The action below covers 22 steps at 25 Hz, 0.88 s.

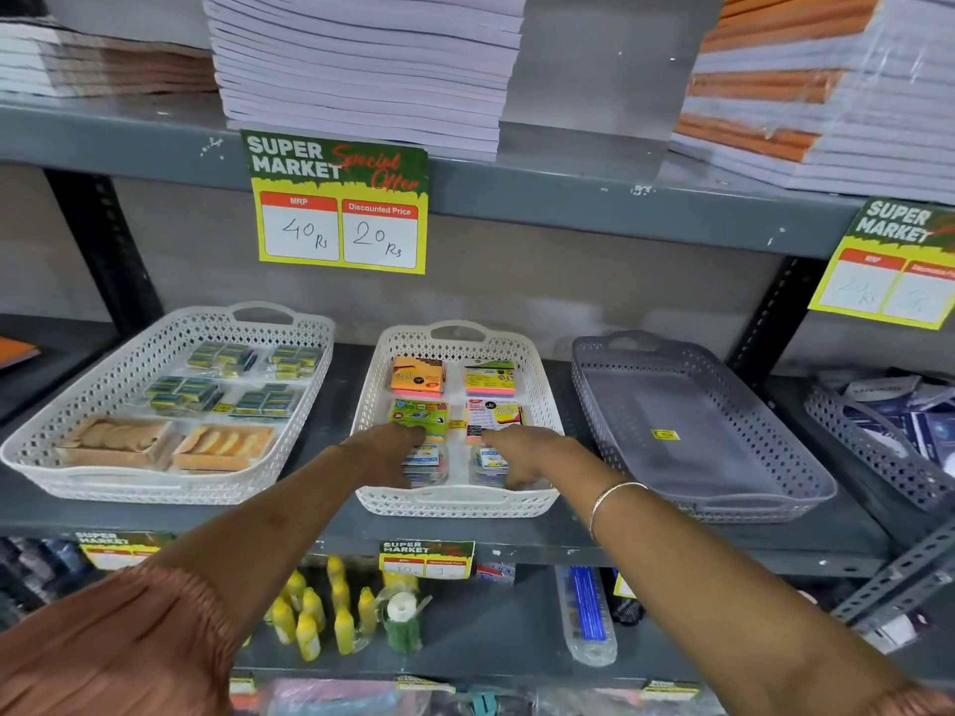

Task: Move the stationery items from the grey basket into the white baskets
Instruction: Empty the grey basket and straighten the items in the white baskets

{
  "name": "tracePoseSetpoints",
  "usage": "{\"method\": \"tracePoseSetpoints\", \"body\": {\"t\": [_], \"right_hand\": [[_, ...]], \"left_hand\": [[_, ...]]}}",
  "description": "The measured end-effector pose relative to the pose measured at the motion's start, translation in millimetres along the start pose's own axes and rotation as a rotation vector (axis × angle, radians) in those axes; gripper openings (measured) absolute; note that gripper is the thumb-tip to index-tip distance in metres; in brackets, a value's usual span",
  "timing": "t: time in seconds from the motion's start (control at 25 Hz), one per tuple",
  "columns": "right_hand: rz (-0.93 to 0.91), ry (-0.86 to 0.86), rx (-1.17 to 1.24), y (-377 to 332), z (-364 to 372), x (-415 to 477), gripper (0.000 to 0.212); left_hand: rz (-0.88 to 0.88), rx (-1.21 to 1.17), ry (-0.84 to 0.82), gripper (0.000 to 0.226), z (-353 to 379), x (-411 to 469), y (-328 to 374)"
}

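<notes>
The grey basket (692, 436) stands on the shelf at the right, holding only a yellow sticker. Both hands are inside the middle white basket (455, 503). My left hand (385, 452) grips a clear packet (426, 462) at the basket's front left, index finger above it and thumb below. My right hand (522, 457) holds a second clear packet (488, 462) at the front right the same way. Behind them lie sticky-note pads: orange (417, 377), yellow-pink (490, 379), green (418, 418) and white-red (496, 418). The left white basket (155, 488) holds small blue-yellow box packs and two tan boxes.
A price sign (341, 204) hangs from the upper shelf, which carries stacks of notebooks (362, 64). Another grey basket (878, 447) with dark packets sits at the far right. The shelf below holds yellow bottles (310, 612) and a long clear case (586, 612).
</notes>
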State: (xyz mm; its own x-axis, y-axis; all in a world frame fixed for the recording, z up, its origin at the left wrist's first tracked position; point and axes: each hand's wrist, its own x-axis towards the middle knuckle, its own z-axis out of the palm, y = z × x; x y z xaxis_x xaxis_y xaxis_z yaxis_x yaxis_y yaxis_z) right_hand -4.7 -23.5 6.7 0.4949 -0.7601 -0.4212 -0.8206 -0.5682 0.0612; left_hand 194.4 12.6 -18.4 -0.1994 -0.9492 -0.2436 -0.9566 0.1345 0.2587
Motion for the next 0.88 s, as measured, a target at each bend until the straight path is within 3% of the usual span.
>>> {"method": "tracePoseSetpoints", "body": {"t": [0.16,0.28,0.36,0.52,0.88], "right_hand": [[-0.004,-0.06,0.226,13.2,-21.9,8.6,0.081],[0.039,0.137,0.347,28.0,-42.8,27.0,0.061],[0.08,0.219,0.323,37.3,-41.6,42.6,0.059],[0.077,0.095,0.21,45.4,-14.0,81.0,0.089],[0.066,0.013,0.192,53.6,-4.9,110.3,0.101]], "left_hand": [[0.073,-0.044,0.132,0.075,-9.0,1.2,-10.1],[0.047,-0.019,0.213,0.063,-19.4,17.5,-19.6],[0.005,0.019,0.2,0.062,-22.8,27.5,-22.5],[0.036,0.099,0.099,0.069,-16.9,58.0,-33.5],[0.084,0.129,0.056,0.077,-9.6,89.4,-47.3]]}}
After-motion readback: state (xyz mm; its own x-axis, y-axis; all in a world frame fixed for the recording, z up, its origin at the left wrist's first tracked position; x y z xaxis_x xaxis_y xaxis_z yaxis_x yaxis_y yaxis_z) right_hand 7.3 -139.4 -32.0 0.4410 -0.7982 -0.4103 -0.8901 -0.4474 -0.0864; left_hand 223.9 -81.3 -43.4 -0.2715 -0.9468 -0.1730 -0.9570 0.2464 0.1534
